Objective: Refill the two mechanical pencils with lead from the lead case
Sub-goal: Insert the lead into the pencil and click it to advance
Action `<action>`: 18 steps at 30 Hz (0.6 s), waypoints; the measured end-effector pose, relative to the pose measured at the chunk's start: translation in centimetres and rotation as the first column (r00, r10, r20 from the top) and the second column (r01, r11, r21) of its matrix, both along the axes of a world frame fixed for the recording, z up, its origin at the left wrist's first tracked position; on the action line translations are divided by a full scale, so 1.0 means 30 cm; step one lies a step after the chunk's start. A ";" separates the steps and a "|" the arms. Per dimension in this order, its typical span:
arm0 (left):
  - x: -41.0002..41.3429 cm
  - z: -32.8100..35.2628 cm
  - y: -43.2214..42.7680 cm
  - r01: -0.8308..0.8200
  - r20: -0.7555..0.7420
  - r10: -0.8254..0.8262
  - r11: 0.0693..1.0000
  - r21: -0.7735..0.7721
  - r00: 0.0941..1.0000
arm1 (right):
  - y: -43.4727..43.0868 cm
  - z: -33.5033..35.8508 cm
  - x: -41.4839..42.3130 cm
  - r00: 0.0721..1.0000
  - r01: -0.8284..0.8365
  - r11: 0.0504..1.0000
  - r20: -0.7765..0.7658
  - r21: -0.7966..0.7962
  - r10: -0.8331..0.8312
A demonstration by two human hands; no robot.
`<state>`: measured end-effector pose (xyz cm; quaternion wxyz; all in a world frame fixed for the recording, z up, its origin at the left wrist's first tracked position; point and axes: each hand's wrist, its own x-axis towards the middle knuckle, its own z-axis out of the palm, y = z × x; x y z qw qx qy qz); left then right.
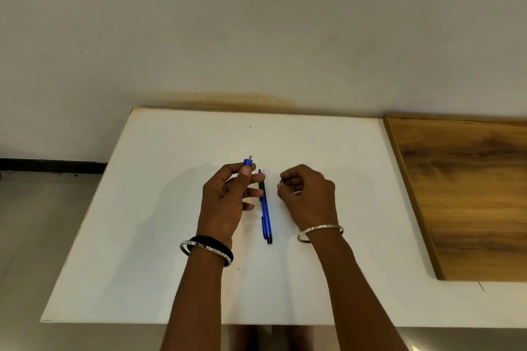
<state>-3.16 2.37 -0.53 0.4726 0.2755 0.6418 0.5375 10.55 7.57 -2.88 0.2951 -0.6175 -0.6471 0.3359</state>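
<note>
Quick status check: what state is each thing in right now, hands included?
Blue mechanical pencil: lying flat on the white table between the hands.
Blue piece with grey tip: pinched upright in the left hand; case or pencil, cannot tell.
Right hand: fingers curled, pinching a small dark thing, too small to identify.

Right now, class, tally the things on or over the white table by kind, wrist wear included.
Blue items: 2, a pencil on the table, a blue piece in the left hand.
Silver bangles: 2.
Black wristband: 1.
Wooden board: 1.
Small dark piece pinched in the right hand: 1.
Total: 7.
</note>
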 end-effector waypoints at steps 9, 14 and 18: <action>0.026 -0.019 0.001 0.139 -0.402 -0.142 0.990 -0.037 0.905 | 0.011 0.069 0.018 0.712 -0.099 0.980 -0.701 -0.172 -0.051; 0.036 -0.026 0.008 0.152 -0.504 -0.144 0.988 -0.026 0.852 | 0.012 0.066 0.039 0.828 -0.095 0.991 -0.560 -0.099 0.023; 0.047 -0.033 0.009 0.143 -0.540 -0.131 0.990 -0.020 0.832 | 0.013 0.070 0.056 0.883 -0.102 0.993 -0.464 -0.054 0.065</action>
